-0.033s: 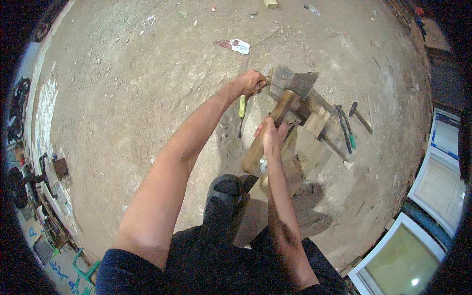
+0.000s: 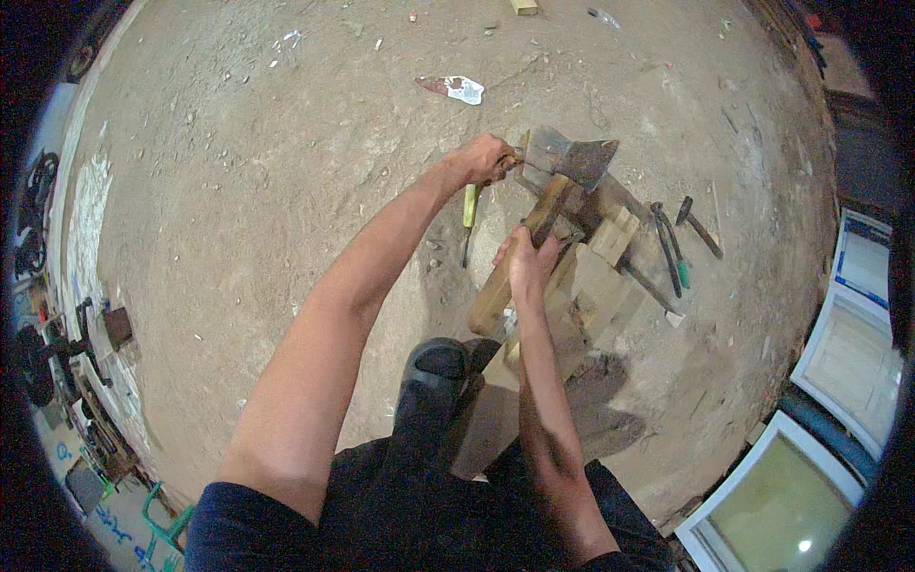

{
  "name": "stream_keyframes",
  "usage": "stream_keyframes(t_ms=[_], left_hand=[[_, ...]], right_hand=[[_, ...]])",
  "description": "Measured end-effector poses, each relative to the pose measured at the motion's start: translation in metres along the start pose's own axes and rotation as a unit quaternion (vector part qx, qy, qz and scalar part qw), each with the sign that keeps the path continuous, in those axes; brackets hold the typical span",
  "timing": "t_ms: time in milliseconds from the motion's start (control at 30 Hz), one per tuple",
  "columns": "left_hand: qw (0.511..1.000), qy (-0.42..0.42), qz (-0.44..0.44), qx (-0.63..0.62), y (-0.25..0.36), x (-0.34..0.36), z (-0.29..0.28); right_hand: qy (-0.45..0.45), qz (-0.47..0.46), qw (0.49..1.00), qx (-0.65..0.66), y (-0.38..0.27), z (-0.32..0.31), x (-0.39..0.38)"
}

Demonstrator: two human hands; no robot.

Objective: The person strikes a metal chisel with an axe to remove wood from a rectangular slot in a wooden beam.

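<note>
My right hand (image 2: 526, 257) is closed on the wooden handle (image 2: 498, 297) of an axe. The grey metal axe head (image 2: 585, 157) sits at the handle's far end, tilted over a pile of rough wooden pieces (image 2: 610, 238). Beside the head's left side my left hand (image 2: 484, 159) is closed on something small that is too hidden to name. Just below it lies a long tool with a yellow handle (image 2: 470, 210). To the right of the wood lie long pliers with a green grip (image 2: 680, 267) and a hammer (image 2: 703, 232).
The dirt floor (image 2: 267, 191) bears scattered scraps, a red-and-white scrap (image 2: 457, 89) and a wood block (image 2: 524, 7). Framed panes (image 2: 774, 491) stand along the right edge; metal parts and clutter (image 2: 76, 362) line the left. My dark shoe (image 2: 429, 377) is beneath my arms.
</note>
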State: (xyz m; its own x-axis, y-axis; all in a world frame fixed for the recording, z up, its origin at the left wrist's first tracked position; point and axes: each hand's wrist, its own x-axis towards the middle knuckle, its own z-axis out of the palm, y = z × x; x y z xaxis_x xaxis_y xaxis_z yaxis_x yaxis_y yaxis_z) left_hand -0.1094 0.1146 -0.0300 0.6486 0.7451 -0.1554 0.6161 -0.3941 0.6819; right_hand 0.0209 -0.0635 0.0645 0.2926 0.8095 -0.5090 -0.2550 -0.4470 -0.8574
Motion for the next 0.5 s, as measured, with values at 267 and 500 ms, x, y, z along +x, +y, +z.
stream_keyframes(t_ms=[267,500], left_hand=[[0.999,-0.01,0.042,0.014,0.003,-0.001,-0.005],[0.992,0.069,0.102,-0.004,-0.001,0.002,-0.011]], right_hand=[[0.012,0.071,0.971,-0.228,-0.002,-0.009,0.02],[0.016,0.001,0.997,-0.08,-0.006,0.002,0.006]])
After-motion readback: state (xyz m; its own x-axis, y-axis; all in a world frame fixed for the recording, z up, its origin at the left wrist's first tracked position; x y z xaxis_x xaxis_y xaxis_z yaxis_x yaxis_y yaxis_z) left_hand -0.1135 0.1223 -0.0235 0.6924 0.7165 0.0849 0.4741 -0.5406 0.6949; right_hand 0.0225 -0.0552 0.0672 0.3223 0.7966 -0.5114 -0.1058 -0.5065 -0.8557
